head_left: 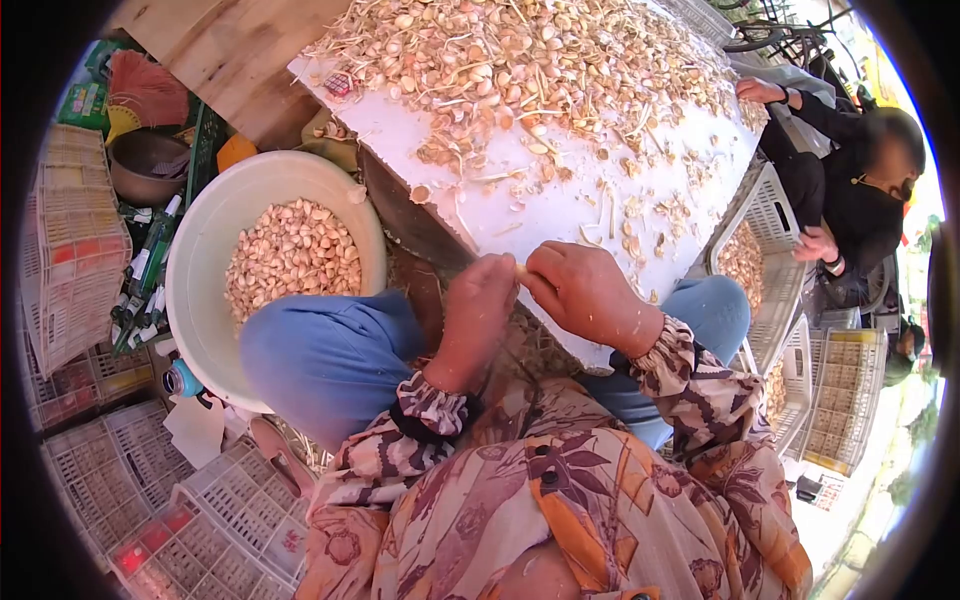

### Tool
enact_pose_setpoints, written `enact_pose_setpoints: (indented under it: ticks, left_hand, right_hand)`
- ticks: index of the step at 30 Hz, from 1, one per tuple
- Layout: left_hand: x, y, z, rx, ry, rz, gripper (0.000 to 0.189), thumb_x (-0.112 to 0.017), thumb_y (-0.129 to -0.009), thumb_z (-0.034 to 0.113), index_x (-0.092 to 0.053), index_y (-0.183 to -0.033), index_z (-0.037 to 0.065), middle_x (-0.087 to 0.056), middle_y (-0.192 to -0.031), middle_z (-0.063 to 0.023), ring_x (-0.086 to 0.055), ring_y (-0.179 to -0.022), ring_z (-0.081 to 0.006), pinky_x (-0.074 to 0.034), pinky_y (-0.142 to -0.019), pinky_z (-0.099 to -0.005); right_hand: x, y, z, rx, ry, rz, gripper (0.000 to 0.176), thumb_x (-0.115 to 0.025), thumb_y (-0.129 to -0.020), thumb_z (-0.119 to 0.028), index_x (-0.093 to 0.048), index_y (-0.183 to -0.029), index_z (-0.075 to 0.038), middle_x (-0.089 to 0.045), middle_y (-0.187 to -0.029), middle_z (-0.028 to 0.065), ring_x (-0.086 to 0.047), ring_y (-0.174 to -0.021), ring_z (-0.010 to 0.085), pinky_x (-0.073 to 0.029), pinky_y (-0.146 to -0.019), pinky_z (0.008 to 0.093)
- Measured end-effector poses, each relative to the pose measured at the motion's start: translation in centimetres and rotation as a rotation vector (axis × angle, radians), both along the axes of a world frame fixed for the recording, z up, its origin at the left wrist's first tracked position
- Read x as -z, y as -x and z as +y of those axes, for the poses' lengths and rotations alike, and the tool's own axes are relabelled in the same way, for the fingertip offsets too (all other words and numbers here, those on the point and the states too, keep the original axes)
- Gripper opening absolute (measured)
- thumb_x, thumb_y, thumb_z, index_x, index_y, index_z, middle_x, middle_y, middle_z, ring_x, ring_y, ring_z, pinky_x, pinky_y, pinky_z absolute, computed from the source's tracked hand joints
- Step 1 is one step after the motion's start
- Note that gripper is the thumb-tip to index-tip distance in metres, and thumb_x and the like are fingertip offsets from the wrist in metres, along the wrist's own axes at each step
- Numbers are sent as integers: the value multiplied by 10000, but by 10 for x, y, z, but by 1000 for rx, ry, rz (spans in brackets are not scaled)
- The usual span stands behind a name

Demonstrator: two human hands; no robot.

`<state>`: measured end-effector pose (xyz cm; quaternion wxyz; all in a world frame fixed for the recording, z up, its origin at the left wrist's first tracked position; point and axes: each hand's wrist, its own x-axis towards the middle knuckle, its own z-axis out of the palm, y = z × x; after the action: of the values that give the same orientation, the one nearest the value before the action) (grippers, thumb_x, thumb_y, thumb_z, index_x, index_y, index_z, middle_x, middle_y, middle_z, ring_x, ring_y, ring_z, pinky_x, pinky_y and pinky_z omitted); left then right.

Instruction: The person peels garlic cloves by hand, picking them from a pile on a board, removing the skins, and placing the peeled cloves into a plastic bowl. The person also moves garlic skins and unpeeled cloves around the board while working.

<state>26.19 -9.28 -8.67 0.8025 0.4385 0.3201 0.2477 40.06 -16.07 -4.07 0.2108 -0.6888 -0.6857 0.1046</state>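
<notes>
My left hand and my right hand meet at the fingertips over the near edge of a white board. Both are closed in a pinch, with a small pale garlic clove between them, mostly hidden by the fingers. Beyond my hands, a big heap of garlic cloves mixed with dry stems and skins covers the board. Left of my hands stands a round pale tub partly filled with garlic cloves, beside my knee.
Plastic crates are stacked at the left, with more crates below them. Green bottles and a broom lie near the tub. At the right, a person in black reaches to the board, beside a white crate holding garlic.
</notes>
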Motion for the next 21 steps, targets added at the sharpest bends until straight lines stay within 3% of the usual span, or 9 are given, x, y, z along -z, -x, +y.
enact_pose_setpoints:
  ticks: [6, 9, 10, 11, 12, 13, 14, 16, 21]
  left_hand:
    - [-7, 2, -4, -58, 145, -23, 244, -478, -955, 242, -548, -800, 68, -404, -604, 78, -343, -527, -13, -258, -451, -198]
    - [-10, 6, 6, -211, 289, -265, 216, -478, -957, 250, -549, -863, 68, -458, -641, 55, -350, -513, -20, -265, -437, -191]
    - [-14, 10, 15, -248, 294, -324, 201, -481, -955, 243, -547, -893, 63, -492, -686, 29, -378, -524, -36, -290, -452, -194]
    - [-17, 11, 21, -290, 297, -383, 190, -484, -953, 235, -545, -924, 58, -527, -731, 2, -405, -535, -53, -316, -466, -197]
    - [-18, 9, 21, -293, 304, -384, 190, -484, -953, 235, -545, -924, 58, -527, -731, 2, -405, -535, -53, -316, -466, -197]
    - [-20, 6, 20, -269, 360, -391, 189, -470, -958, 236, -535, -949, 58, -519, -774, -23, -429, -580, -83, -349, -507, -210]
    - [-21, 2, 20, -249, 415, -400, 191, -457, -963, 237, -525, -975, 59, -510, -817, -49, -453, -626, -113, -382, -548, -224]
    - [-21, -3, 17, -312, 450, -404, 189, -466, -957, 230, -527, -1004, 58, -530, -852, -59, -472, -669, -125, -398, -576, -234]
    - [27, 10, 18, -236, 547, -639, 280, -505, -942, 245, -522, -1116, 25, -595, -942, -94, -544, -751, -165, -446, -648, -303]
  right_hand:
    - [-5, -9, 5, -165, 0, 79, 101, -565, -817, -142, -540, -766, -58, -550, -749, 114, -561, -691, 317, -447, -589, 412]
    - [-21, -40, 1, -235, 45, 134, 116, -617, -778, -24, -564, -881, -15, -565, -797, 127, -577, -708, 311, -460, -597, 374]
    - [-29, -57, 3, -177, 153, 82, 173, -637, -755, -12, -593, -922, -26, -595, -874, 123, -597, -763, 306, -477, -635, 374]
    - [-23, -73, 7, -60, -64, -114, 178, -654, -734, -23, -620, -908, -35, -605, -895, 116, -601, -790, 302, -481, -657, 380]
    - [-25, -93, 16, 75, 37, -426, 160, -657, -729, -37, -648, -889, -42, -610, -886, 113, -600, -806, 304, -479, -669, 387]
    - [-28, -109, 24, 173, 113, -443, 126, -633, -749, -38, -665, -871, -47, -612, -861, 110, -600, -804, 303, -479, -665, 382]
    - [-28, -111, 42, 269, 73, -253, 81, -621, -765, -59, -662, -833, -40, -607, -830, 109, -599, -796, 302, -477, -656, 381]
    - [-14, -114, 79, 54, -125, -157, 82, -620, -769, -72, -647, -835, -33, -603, -839, 118, -597, -792, 311, -473, -663, 389]
    - [38, -109, 117, 61, 80, -377, 162, -592, -736, -33, -633, -892, -28, -609, -812, 160, -597, -786, 336, -476, -695, 407]
